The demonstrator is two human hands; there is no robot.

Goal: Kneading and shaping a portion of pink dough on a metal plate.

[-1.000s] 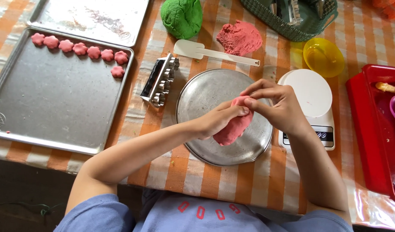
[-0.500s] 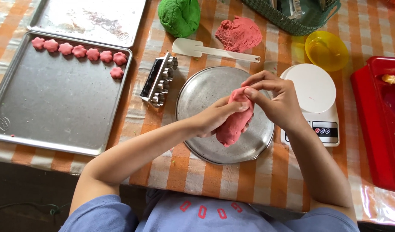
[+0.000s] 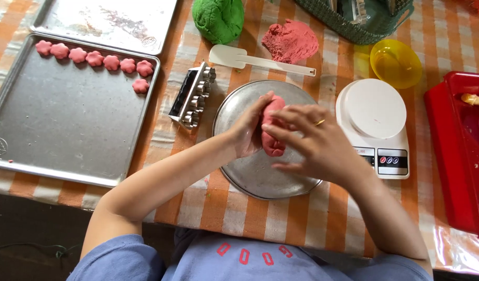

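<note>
I hold one lump of pink dough [image 3: 272, 130] between my two hands, above the round metal plate [image 3: 250, 177] that sits near the front edge of the tabletop. My left hand [image 3: 248, 130] cups the lump from its left side, fingers closed against it. My right hand [image 3: 312, 143] covers it from the right, fingers spread and curved over the dough, a ring on one finger. Both hands grip the same piece; whether the lump's underside touches the plate I cannot tell.

To the left of the plate one metal cookie cutter block [image 3: 192, 95] lies on the orange-and-white checked cloth [image 3: 250, 213]. Beyond it lies a large baking tray [image 3: 67, 140] reaching to the tabletop's left edge, and I count eight small pink flower-shaped pieces [image 3: 93, 58] on it: seven in a row along the far rim and one just below the row's right end. A second, smaller tray [image 3: 109, 21] lies behind it at the far left corner.

Toward the far edge I see one ball of green dough [image 3: 218, 20], one more mound of pink dough [image 3: 290, 40], and one white spatula [image 3: 255, 60] lying between those and my plate. A green basket [image 3: 354, 28] stands at the far edge, with one yellow bowl [image 3: 395, 63] just to its right and nearer me. One white kitchen scale [image 3: 375, 125] stands just beside the plate on the right, and a red tray [image 3: 458, 156] runs along the tabletop's right edge.
</note>
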